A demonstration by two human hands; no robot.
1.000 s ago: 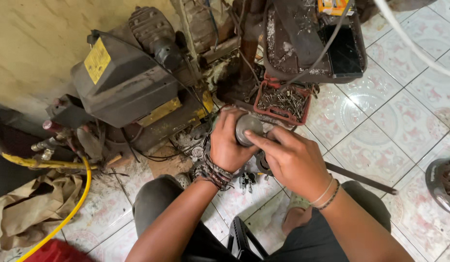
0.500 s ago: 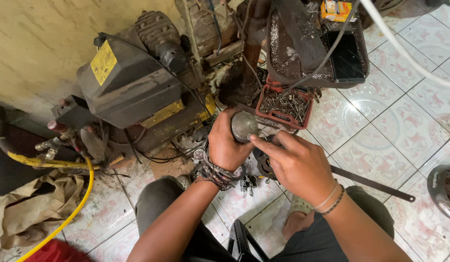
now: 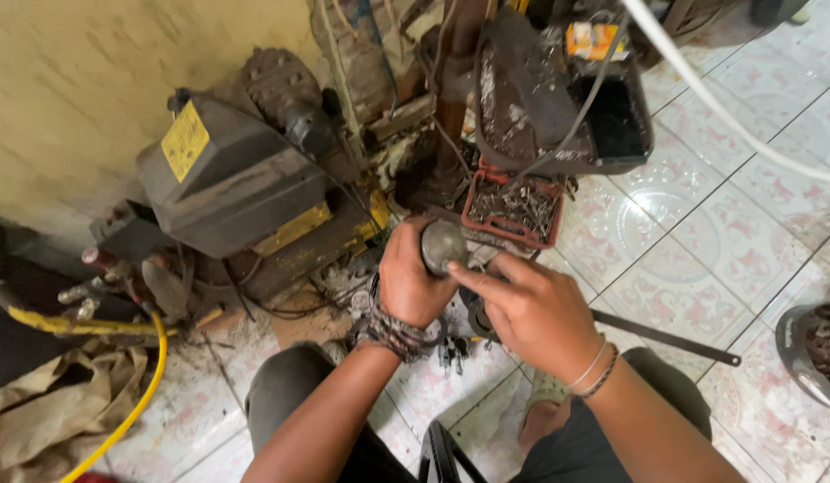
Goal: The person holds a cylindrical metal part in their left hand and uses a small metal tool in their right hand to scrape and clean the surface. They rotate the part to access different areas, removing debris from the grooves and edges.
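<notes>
Nearest first: the person sits low on a patterned tiled floor [image 3: 701, 268], knees in dark trousers at the bottom edge, both forearms reaching forward between them.

Left hand [image 3: 413, 279] — braided cords at the wrist — is wrapped around a round grey metal part [image 3: 443, 245], fingers curled tight on its side so that only the domed top shows above the fist. Right hand [image 3: 531, 309], thin bangles at the wrist, lies just beside it with the fingers loosely spread; the index fingertip touches the rim of the part, nothing gripped. The part is held above the floor, in front of the knees and near the tray of screws.

Judging progress: the part is out and in hand, being felt or turned, not yet set into anything. Whether it is being fitted or taken apart cannot be told — its underside is hidden by the palm. A dark ring-like piece lies below the hands, mostly covered.

A long dark metal rod [image 3: 665, 333] lies flat on the tiles right of the right wrist. Farther on, a red tray of screws and bits [image 3: 513, 210], just beyond the hands. Beyond that, a black tool tray [image 3: 602, 125] cluttered with scrap. To the left, a grimy grey machine housing with a yellow label [image 3: 223, 174] against the wall; a yellow hose [image 3: 120, 416] curls over rags.
</notes>
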